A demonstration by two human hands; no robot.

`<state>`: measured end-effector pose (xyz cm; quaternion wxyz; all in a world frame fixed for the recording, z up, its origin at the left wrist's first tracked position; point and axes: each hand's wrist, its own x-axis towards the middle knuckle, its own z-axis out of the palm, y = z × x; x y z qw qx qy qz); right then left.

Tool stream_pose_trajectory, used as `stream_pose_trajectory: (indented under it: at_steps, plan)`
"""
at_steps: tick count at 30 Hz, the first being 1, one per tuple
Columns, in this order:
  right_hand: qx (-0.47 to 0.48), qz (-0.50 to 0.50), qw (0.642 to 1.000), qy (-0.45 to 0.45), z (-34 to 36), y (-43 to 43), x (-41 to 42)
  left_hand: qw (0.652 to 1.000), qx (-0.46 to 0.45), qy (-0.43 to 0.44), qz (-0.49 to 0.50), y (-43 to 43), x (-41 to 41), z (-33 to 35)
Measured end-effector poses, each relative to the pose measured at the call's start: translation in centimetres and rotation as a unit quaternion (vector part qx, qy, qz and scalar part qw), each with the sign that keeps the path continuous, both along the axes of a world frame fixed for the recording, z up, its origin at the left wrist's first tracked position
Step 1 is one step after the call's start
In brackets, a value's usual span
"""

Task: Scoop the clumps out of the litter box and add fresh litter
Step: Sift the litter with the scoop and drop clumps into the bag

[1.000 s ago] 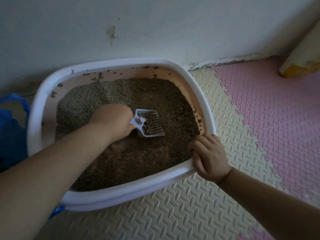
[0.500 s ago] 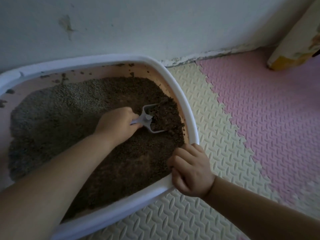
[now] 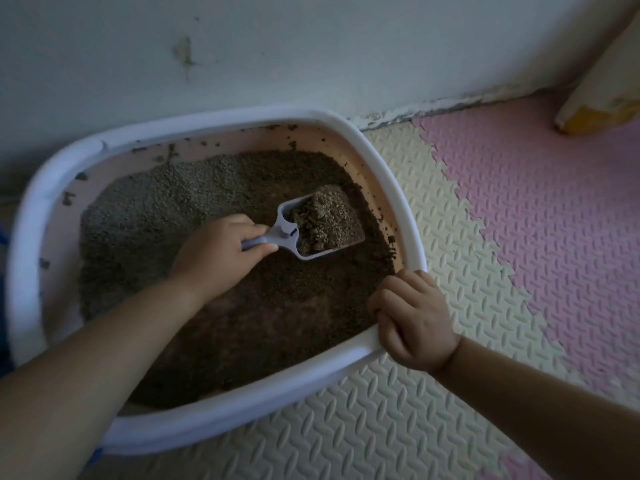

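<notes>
Held scoop (image 3: 287, 234) in left grip (image 3: 221, 258), fingers curled round handle; heaped, over litter (image 3: 166, 216) near right wall of box (image 3: 391, 188). Clamped rim with right grip (image 3: 412, 320), fingers wrapped over it. Risked spilling onto mat (image 3: 443, 244) if tilted or jerked crossing rim.

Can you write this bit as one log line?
step: scooping | left hand: grips scoop, full of litter | right hand: holds litter box rim

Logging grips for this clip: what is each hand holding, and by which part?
Left hand grips the scoop by its handle; right hand grips the litter box by its rim.
</notes>
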<state>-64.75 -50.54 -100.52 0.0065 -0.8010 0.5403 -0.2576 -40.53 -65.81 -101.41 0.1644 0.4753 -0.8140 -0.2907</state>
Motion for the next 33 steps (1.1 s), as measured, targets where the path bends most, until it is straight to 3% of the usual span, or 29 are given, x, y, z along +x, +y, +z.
stream_pose_trajectory:
  at_steps: [18, 33]
  plan:
    - [0.000, -0.022, 0.999, 0.026, -0.1, 0.4, 0.5, 0.996, -0.058, 0.001, 0.063, 4.3, 10.5, 4.9]
    - [0.000, -0.030, 0.999, 0.029, -0.1, 0.6, 0.5, 0.995, -0.062, 0.015, 0.072, 5.2, 11.4, 5.8]
